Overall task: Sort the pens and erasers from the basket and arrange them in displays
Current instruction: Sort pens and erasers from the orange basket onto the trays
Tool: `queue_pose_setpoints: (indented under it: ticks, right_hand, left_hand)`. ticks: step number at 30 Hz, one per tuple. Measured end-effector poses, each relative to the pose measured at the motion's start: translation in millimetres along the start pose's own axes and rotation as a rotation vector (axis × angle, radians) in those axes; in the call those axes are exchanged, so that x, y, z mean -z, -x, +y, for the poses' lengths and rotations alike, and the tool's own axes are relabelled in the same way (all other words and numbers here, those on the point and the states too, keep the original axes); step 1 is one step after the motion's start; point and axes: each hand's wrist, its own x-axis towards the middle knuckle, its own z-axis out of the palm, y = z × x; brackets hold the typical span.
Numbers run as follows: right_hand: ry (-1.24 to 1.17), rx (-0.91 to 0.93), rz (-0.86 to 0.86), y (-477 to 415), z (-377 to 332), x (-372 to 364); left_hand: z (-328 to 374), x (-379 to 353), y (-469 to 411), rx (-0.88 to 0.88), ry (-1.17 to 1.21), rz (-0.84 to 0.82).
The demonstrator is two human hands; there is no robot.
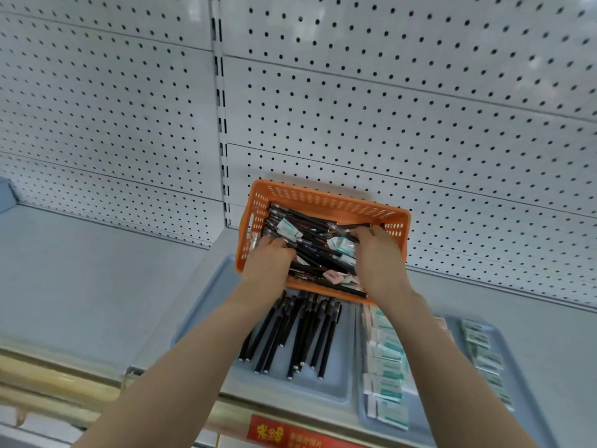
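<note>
Both hands in the orange basket

On the grey shelf [80, 286], in front of the pegboard wall [387, 108], the left hand [269, 258] reaches into the left side of the orange basket [323, 192]. Its fingers are curled down among the loose pens [310, 250], but whether they actually hold one cannot be told. A few wrapped erasers [289, 228] lie mixed in with the pile. The right hand [378, 253] is at the basket's right end, its fingertips pinching a black pen [365, 225] that lies level just below the rim.

Nearer the camera sit the displays – a grey tray [290, 389] holding a row of sorted pens [300, 334] lying side by side, and to its right a second tray [420, 412] with stacked erasers [384, 360] in rows, partly behind the right forearm
</note>
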Motion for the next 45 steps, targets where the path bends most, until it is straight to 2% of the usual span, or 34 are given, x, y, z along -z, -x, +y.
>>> queue_pose_setpoints:
  ticks: [2, 4, 6, 14, 18, 21, 25, 28, 30, 33, 39, 42, 45]
  right_hand:
    - [-0.037, 0.047, -0.116, -15.5, -10.4, -13.9]
    - [0.042, 0.067, -0.281, -26.8, -21.0, -28.1]
    - [0.123, 0.072, -0.363, -34.4, -27.4, -37.9]
    - [0.193, 0.081, -0.337, -42.1, -36.1, -50.2]
    - [0.205, 0.134, -0.232, -36.6, -32.4, -54.6]
    - [0.156, 0.169, -0.156, -37.2, -19.7, -51.0]
    - [-0.148, 0.127, -0.082, -35.2, -12.1, -30.6]
    - [-0.414, 0.090, -0.189, -26.3, -12.2, -12.5]
    - [-0.524, 0.078, -0.273, -16.0, -17.0, -8.6]
    - [-0.561, 0.077, -0.274, -3.5, -25.1, -15.3]
    - [-0.433, 0.088, -0.219, -0.9, -33.4, -23.5]
    - [-0.464, 0.125, -0.236, 1.8, -32.1, -22.4]
    - [-0.485, 0.165, -0.162, 6.5, -28.7, -21.6]
  left_hand:
    - [-2.4, 0.0, 2.1, 0.025, 0.025, 0.002]
    - [-6.8, -0.6, 4.7, 0.062, 0.022, 0.044]
    - [-10.7, 0.6, 6.3, 0.090, 0.036, 0.086]
    - [-9.8, 5.5, 5.4, 0.157, 0.098, 0.159]
    - [-4.6, 5.4, 2.3, 0.160, 0.192, 0.243]
    - [0.1, 7.1, 1.5, 0.237, 0.444, 0.315]
    - [12.0, 17.4, 0.9, 0.356, 1.069, 0.386]
    - [20.7, 22.6, -2.8, 0.390, 1.512, 0.411]
    - [26.9, 25.5, -4.3, 0.405, 1.686, 0.358]
    - [36.1, 21.0, -7.2, 0.499, 1.739, 0.305]
    - [52.9, 11.4, -13.7, 0.653, 1.658, 0.361]
    - [58.2, 18.5, -15.5, 0.722, 1.775, 0.440]
    - [53.9, 22.4, -23.5, 0.865, 1.919, 0.502]
